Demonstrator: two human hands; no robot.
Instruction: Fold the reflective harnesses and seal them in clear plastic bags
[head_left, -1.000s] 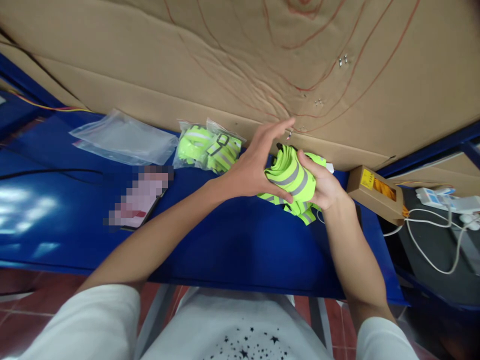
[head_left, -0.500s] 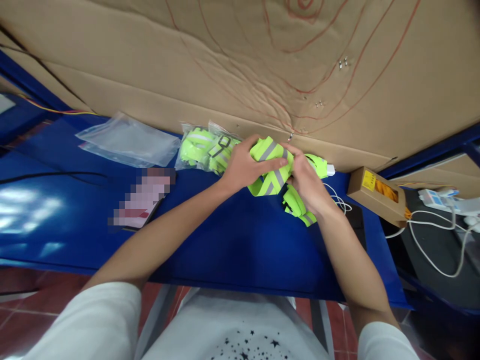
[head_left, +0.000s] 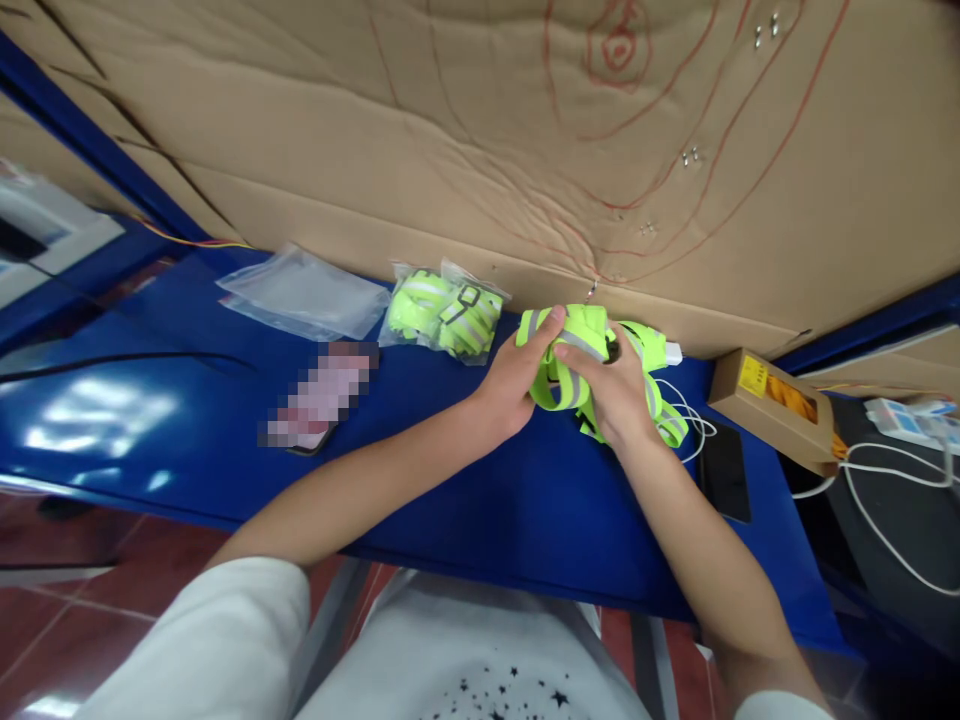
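Between my two hands is a folded neon-yellow reflective strap [head_left: 556, 392] with silver-grey stripes, held just above the blue table. My left hand [head_left: 516, 378] grips its left side, the thumb lying across the top. From the right, my right hand [head_left: 616, 392] is closed on the same strap, its thumb pressed on the folds. A dark piece, perhaps a buckle, shows near the right fingers. More neon-yellow strap [head_left: 671, 424] lies behind and beside my right hand, partly covered by it. To the left rest two clear bags of folded reflective straps [head_left: 469, 325].
Flat clear plastic bags [head_left: 304, 292] and a phone [head_left: 322, 400], partly pixelated, lie left on the blue table [head_left: 450, 510]. At right are a cardboard box [head_left: 776, 410], a dark flat device [head_left: 724, 470] and white cables [head_left: 701, 425]. A cardboard panel [head_left: 300, 130] stands behind.
Both hands have drawn closer together on the strap, and the folded bundle is more compact. My left thumb has moved up onto its top. The view has shifted slightly.
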